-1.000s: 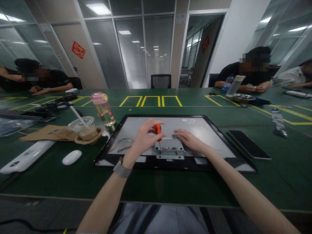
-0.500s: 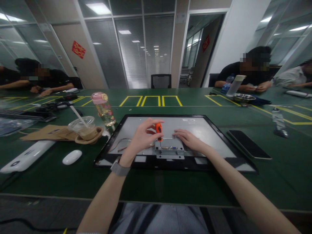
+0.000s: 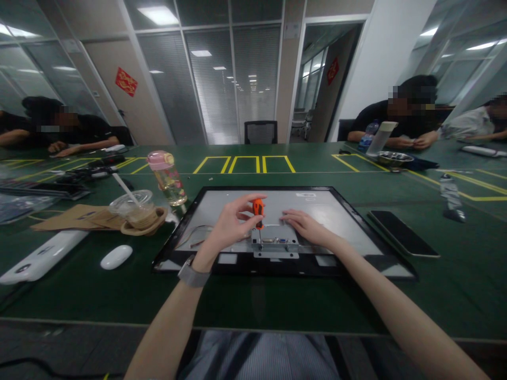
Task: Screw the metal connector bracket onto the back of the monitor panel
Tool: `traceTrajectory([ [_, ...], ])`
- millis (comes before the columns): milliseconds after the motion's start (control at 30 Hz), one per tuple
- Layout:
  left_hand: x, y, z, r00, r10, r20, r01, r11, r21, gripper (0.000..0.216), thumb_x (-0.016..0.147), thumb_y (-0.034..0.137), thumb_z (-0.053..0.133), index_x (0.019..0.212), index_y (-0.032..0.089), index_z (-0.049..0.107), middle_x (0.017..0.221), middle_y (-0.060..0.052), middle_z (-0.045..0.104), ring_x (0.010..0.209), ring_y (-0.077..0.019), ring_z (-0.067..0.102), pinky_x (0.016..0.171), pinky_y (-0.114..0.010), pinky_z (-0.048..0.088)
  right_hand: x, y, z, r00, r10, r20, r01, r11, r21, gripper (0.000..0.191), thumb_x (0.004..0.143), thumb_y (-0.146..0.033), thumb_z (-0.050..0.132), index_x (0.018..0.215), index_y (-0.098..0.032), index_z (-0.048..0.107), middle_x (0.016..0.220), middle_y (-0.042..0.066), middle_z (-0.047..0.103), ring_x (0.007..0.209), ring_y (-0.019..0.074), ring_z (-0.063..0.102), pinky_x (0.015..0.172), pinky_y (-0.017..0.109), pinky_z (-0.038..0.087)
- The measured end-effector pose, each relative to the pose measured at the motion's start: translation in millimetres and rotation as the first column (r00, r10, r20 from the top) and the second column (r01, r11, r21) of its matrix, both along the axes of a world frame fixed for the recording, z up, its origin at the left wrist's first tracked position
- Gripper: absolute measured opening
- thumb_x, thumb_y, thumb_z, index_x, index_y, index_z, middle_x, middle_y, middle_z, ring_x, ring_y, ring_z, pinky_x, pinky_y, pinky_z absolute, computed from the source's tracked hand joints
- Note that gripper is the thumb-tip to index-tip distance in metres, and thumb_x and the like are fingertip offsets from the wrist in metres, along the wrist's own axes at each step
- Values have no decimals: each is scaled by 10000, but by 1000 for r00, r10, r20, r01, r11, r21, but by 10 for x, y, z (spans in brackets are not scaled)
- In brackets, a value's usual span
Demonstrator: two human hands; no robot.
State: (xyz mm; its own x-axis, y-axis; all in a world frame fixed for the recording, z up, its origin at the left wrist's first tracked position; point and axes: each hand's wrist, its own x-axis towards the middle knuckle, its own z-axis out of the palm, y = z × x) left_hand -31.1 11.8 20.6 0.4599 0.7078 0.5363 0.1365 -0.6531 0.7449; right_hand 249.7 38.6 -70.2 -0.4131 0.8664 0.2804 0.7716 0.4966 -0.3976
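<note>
Grn tbl [image 3: 297, 306]: room btwn near edge [image 3: 99, 321] & panel [image 3: 336, 211] | L hand [image 3: 233, 224] pinching screwdriver [image 3: 258, 210] | R hand [image 3: 309, 228] spread

Person's left hand [image 3: 232, 221] arches, thumb [image 3: 249, 225] opposed to fingers [image 3: 246, 199], gripping. Right hand [image 3: 307, 226] lies palm down, fingers extended inward. Left forearm [image 3: 170, 319] and right forearm [image 3: 390, 298] reach forward, converging.

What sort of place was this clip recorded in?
Probably an office or meeting room serving as a shared workspace: glass partitions with blinds, a black office chair, and a large green table marked with yellow lines.
</note>
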Motion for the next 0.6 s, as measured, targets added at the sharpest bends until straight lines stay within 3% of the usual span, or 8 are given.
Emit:
traceTrajectory([
  [133,20,52,-78,975,220,-12,-215,962,171,331,754,324,795,1003,189,623,902,-18,604,751,-124,604,496,-151,522,-4,3,2,1000,7,1,-7,1000,3,397,1016,-348,373,1226,-244,694,1377,93,637,1324,293,547,1133,536,398],
  [200,24,55,-102,965,262,-35,-246,938,243,313,782,365,775,981,188,612,890,-9,584,739,-112,582,510,-151,524,1,8,-5,1000,10,2,-10,1000,3,396,1015,-346,375,1230,-242,692,1380,92,635,1323,291,548,1131,531,401],
  [300,24,23,-94,975,214,-64,-192,949,250,283,879,325,658,1123,200,589,1018,-46,610,838,-133,628,629,-204,588,7,17,-18,1000,11,10,-11,1000,0,400,1013,-339,375,1236,-232,689,1392,100,625,1332,298,539,1133,538,394],
  [433,25,-24,-47,1000,24,-9,-22,993,115,342,942,224,502,1281,212,546,1208,-109,636,999,-188,685,826,-318,615,7,18,-18,1000,12,13,-12,1000,2,407,1014,-337,368,1233,-222,691,1387,109,628,1321,295,551,1135,528,395],
  [500,34,-27,-36,999,-30,31,30,999,27,370,936,221,508,1304,211,546,1213,-113,644,952,-186,707,786,-315,627,6,12,-10,1000,11,7,-11,1000,5,409,1016,-342,368,1237,-221,690,1385,112,629,1324,296,549,1138,526,392],
  [600,57,-13,-41,999,14,44,-14,1000,-8,371,887,243,608,1257,213,601,1097,-79,667,839,-149,693,680,-257,624,8,4,-4,1000,15,2,-15,1000,5,404,1015,-350,373,1241,-235,688,1384,105,630,1325,297,547,1136,532,393],
])
